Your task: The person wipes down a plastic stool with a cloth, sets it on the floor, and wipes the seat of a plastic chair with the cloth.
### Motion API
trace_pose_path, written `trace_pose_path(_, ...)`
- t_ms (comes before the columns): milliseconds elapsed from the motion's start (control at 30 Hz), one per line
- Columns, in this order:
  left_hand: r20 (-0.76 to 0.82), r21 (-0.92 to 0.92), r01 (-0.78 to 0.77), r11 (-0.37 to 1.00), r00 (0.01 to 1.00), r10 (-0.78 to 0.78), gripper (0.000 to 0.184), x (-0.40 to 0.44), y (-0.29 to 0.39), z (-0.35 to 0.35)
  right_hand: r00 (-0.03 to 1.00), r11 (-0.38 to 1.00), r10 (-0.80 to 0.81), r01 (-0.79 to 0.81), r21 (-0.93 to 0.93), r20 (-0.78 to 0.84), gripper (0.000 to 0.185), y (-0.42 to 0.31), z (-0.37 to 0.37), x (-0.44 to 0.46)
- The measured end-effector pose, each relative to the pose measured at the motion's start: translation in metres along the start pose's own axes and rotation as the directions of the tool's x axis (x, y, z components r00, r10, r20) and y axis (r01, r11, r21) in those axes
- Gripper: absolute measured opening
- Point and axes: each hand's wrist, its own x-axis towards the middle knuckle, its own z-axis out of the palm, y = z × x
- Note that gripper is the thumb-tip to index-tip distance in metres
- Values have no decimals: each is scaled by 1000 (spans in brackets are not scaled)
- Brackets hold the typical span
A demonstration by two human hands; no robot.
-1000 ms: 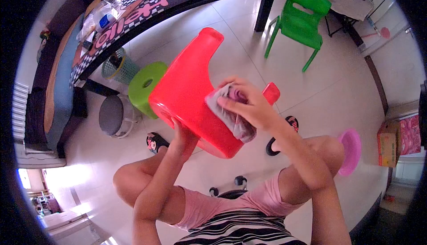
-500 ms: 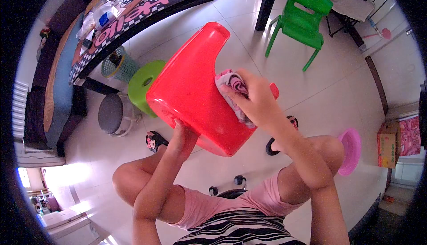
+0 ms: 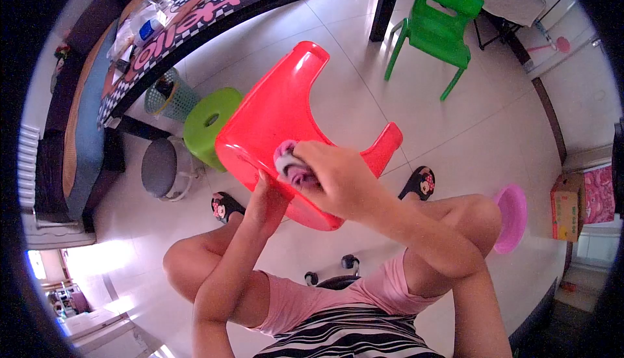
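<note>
Head view, right hand knuckles up, curled round cloth

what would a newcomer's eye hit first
Probably the glossy red plastic stool at centre, held by the left hand while the right hand presses a bunched pink-and-grey cloth to it. Next, the bright green plastic chair at upper right and the round lime-green plastic stool at left.
</note>
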Motion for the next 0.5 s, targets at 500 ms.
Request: trace_pose_path(500,11,-35,-4,999,1000,4,70,3,1,5,997,994,70,-72,-79,-18,37,8,-5,2)
